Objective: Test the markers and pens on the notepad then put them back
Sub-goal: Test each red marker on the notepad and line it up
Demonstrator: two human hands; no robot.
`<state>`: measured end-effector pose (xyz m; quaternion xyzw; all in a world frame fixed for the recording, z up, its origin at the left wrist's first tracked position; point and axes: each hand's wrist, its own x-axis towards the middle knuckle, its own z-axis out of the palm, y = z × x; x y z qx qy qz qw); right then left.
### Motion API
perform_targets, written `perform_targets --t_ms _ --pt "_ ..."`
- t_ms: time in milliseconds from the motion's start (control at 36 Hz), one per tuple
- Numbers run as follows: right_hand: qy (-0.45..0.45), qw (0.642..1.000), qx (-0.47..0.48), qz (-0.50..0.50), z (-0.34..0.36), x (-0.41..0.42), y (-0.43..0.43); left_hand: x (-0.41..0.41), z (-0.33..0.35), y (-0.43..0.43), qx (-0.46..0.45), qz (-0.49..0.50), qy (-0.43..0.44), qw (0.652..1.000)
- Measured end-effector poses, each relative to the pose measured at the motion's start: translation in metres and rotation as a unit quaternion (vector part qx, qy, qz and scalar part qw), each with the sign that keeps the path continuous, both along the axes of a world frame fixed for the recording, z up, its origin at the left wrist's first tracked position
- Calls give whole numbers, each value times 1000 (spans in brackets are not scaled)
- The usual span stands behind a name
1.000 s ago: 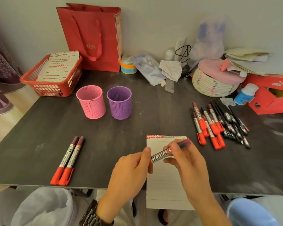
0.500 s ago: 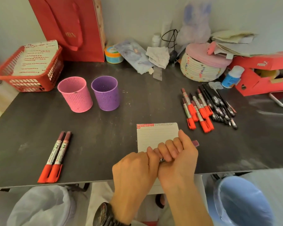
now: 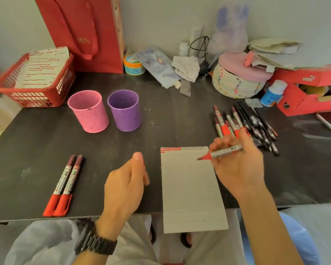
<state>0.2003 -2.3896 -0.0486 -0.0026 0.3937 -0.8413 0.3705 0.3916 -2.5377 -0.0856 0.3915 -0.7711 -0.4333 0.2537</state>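
A lined notepad [image 3: 189, 188] lies on the dark table [image 3: 27, 150] and hangs over its front edge. My right hand [image 3: 239, 165] grips an uncapped red marker [image 3: 225, 151], with its tip just above the pad's top right corner. To the left of the pad, my left hand [image 3: 124, 184] is curled with the thumb up, and a sliver of the red cap [image 3: 143, 163] shows at its fingers. Two capped red markers [image 3: 65, 182] lie side by side at the front left. A pile of several red and black markers and pens [image 3: 245, 121] lies at the right.
A pink mesh cup [image 3: 88, 111] and a purple mesh cup [image 3: 124, 110] stand behind the pad. A red basket [image 3: 36, 96] of paper is at the back left, beside a red bag [image 3: 84, 31]. A woven basket [image 3: 237, 83], a white bottle [image 3: 273, 92] and a red shoebox [image 3: 304, 92] crowd the back right.
Both hands were gripping the capped marker together over the pad. They have pulled apart: the right hand now holds the bare marker, and the left has moved left with the cap.
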Motion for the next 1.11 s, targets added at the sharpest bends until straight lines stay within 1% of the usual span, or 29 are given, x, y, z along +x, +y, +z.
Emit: perform_targets --t_ms 56,111,167,222,333,417,500,639,750,1000,1111 --pt "39 995 88 13 -6 3 -7 -13 -5 -10 -12 -35 -24 999" --pt "86 984 152 21 -12 4 -14 -25 -12 -18 -27 -51 -54 997" --pt "125 975 181 39 -15 4 -20 -35 -18 -26 -58 -74 -80 992" --pt "159 965 201 61 -17 4 -27 -42 -21 -31 -69 -99 -92 988" --pt "208 950 221 76 -18 1 -43 -46 -30 -37 -111 -132 -114 979" --pt "241 940 229 77 -19 0 -56 -46 -34 -39 -106 -131 -127 977" --pt "281 926 244 68 -22 0 -70 -46 -36 -39 -102 -132 -123 978" --pt "362 886 288 37 -35 -3 -85 -47 -40 -39 -121 -133 -107 978" --pt "404 858 317 6 -55 -2 -88 -48 -44 -41 -151 -142 -109 972" --pt "448 824 345 -25 -64 1 -92 -51 -46 -42 -172 -132 -126 968" --pt "446 824 347 -32 -65 1 -94 -52 -45 -41 -181 -125 -121 968"
